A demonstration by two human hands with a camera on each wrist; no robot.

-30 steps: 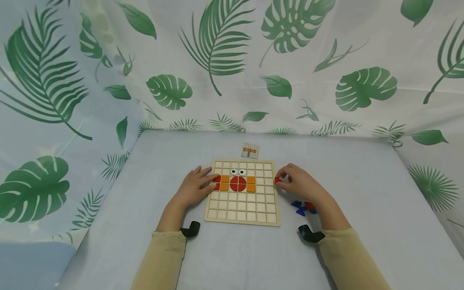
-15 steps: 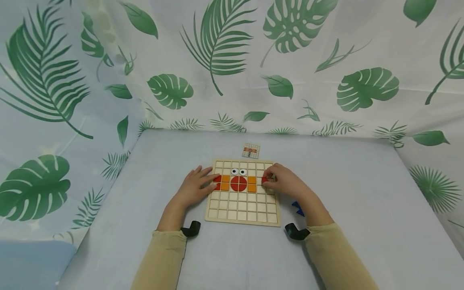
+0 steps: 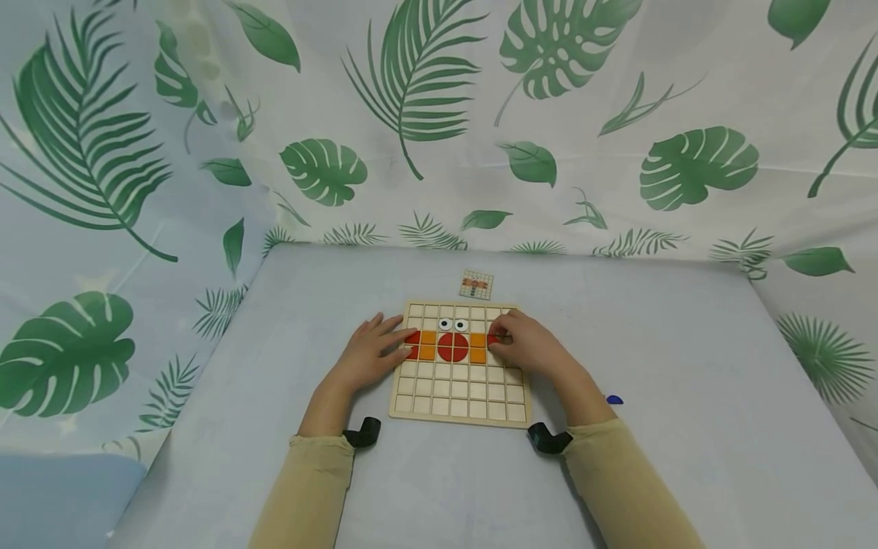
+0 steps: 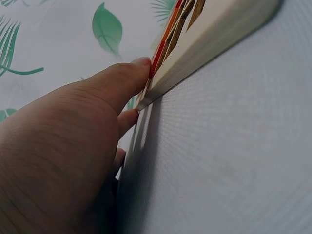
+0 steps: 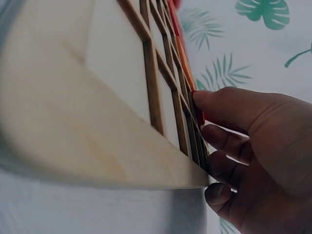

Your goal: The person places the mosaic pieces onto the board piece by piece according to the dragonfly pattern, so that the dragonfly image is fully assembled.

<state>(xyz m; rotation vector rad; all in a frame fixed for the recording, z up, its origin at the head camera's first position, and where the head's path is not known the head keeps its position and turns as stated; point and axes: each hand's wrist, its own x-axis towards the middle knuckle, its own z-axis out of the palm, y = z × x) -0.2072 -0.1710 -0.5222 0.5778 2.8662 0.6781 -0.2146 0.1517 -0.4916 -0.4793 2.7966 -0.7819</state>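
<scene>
A wooden grid board [image 3: 459, 393] lies flat before me. On it sit a red circle made of quarter tiles [image 3: 453, 348], two eye tiles [image 3: 453, 325], orange squares on the left [image 3: 428, 345] and on the right [image 3: 478, 348], and red tiles [image 3: 412, 338] at the left edge. My left hand [image 3: 366, 356] rests over that edge, thumb and fingertips touching the board and the red tiles. Thumb and fingers of my right hand [image 3: 533, 347] pinch a red tile [image 5: 200, 115] just right of the orange squares. The right hand partly covers the board's upper right cells.
A small pattern card [image 3: 476, 284] lies behind the board. One blue piece [image 3: 614, 399] shows beside the right forearm, which hides other loose pieces. Black devices are strapped at the left wrist [image 3: 363, 432] and right wrist [image 3: 549, 438]. A leaf-printed curtain [image 3: 439, 191] stands behind the table.
My right hand has moved left from beside the board to over its right columns, carrying the red tile up close to the orange squares. The left hand has stayed put.
</scene>
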